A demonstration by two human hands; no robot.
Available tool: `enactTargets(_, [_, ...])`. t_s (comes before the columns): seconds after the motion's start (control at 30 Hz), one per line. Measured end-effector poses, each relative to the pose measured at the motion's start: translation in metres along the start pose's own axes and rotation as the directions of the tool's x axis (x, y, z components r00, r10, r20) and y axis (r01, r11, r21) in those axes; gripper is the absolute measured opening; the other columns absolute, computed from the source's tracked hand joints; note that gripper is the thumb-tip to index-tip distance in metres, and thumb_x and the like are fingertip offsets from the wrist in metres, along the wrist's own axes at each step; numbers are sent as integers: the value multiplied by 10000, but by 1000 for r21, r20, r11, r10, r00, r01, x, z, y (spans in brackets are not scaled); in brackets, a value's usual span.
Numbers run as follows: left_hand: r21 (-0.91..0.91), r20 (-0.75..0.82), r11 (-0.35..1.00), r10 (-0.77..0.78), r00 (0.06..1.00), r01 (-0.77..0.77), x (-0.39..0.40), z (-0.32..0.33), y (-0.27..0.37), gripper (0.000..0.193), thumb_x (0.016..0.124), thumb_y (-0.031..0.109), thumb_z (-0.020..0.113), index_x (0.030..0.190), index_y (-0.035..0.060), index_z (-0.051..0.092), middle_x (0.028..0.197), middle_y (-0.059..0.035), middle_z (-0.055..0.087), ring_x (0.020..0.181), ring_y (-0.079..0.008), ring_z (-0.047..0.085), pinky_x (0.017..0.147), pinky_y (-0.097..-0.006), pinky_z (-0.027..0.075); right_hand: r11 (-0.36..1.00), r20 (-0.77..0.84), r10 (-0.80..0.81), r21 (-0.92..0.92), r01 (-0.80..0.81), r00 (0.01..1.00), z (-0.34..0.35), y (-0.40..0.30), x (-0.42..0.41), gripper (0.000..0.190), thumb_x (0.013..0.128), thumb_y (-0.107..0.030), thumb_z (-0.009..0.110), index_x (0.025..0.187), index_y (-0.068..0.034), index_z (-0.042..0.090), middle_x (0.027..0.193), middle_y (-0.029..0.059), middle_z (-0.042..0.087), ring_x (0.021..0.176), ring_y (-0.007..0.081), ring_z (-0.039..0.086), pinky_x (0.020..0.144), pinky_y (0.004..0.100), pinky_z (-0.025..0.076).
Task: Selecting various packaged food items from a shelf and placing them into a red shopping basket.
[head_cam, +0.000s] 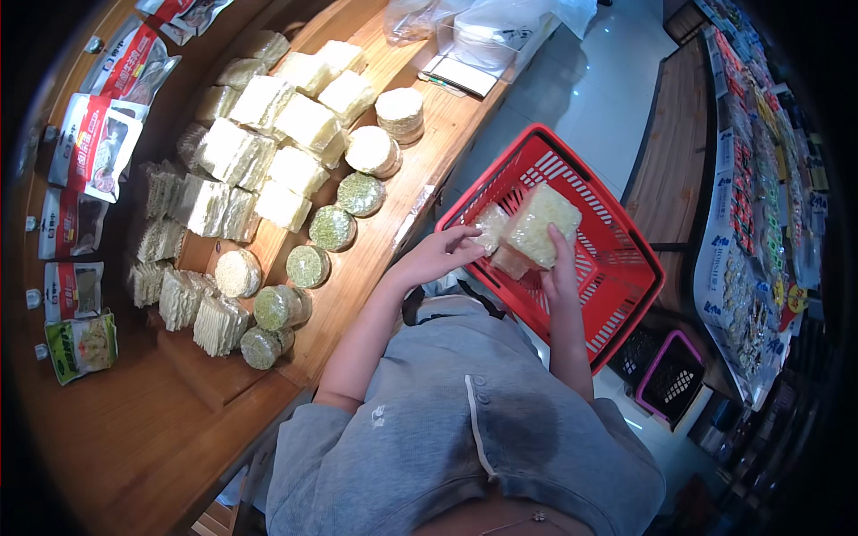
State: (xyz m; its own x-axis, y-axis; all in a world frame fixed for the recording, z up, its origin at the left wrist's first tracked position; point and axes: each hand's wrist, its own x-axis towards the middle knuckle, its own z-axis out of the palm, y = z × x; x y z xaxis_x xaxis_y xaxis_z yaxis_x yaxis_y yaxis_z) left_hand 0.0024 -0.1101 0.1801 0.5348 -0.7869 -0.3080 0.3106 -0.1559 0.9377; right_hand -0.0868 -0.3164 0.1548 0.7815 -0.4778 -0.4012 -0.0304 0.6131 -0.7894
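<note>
My right hand grips the right side of a pale block of dried noodles in clear film, above the red plastic shopping basket. My left hand is over the basket's near left rim, fingers apart and slightly curled. Its fingertips are close to a smaller film-wrapped pale packet in the basket; whether they touch it cannot be told. Below the held block, another light-brown wrapped piece shows, partly hidden.
Left of me, a wooden counter carries stacked wrapped noodle blocks and round green noodle cakes. Food pouches hang along its far side. A clear box stands at its end. Packaged goods fill the right-hand shelf; a black basket sits below.
</note>
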Motion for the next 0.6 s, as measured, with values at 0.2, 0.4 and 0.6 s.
enactTargets(0.2, [58, -93, 995, -80, 992, 86, -16, -16, -33, 501, 782, 288, 574, 1146, -19, 419, 962, -97, 549, 883, -152, 527, 775, -264, 421, 911, -59, 358, 240, -334, 932, -123, 1, 26, 468, 760, -200, 572, 1171, -78, 383, 1085, 117, 503, 999, 272, 500, 849, 429, 412])
enactTargets(0.4, [48, -214, 993, -96, 972, 109, -31, -19, -46, 448, 811, 270, 538, 1143, -10, 429, 1027, -88, 528, 938, -138, 498, 821, -267, 397, 814, -205, 581, 128, -567, 788, -198, 44, 38, 467, 718, -187, 623, 1132, -90, 431, 1067, 111, 526, 977, 290, 514, 837, 469, 407])
enactTargets(0.6, [45, -283, 992, -103, 954, 120, -38, -19, -51, 471, 791, 291, 562, 1130, -14, 444, 962, -97, 555, 889, -151, 518, 784, -269, 409, 769, -57, 639, 9, -639, 767, -232, 84, 37, 420, 731, -124, 605, 1110, -68, 434, 1046, 107, 532, 953, 274, 527, 818, 462, 426])
